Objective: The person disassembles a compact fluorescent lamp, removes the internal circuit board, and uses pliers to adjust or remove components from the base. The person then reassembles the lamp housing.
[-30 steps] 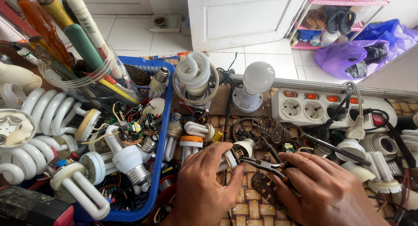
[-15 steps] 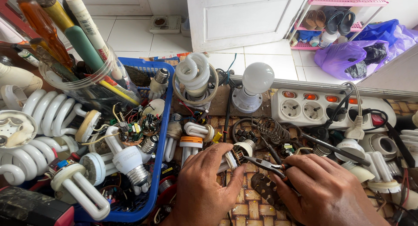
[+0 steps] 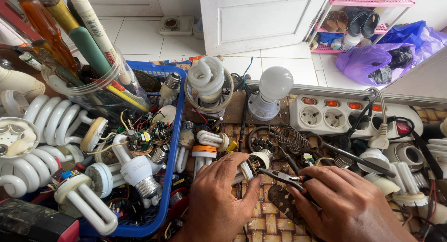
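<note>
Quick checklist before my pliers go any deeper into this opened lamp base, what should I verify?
1. Left hand grips the lamp base: ok.
2. Right hand holds the pliers: ok.
3. Plier tips reach the base's circuit board: ok, they look to be at its edge.
4. Base unplugged from the power strip: cannot tell, wires are tangled.
5. Strip switches off: not ok, they look lit.
6. Soldering iron lying apart from both hands: ok.
</note>
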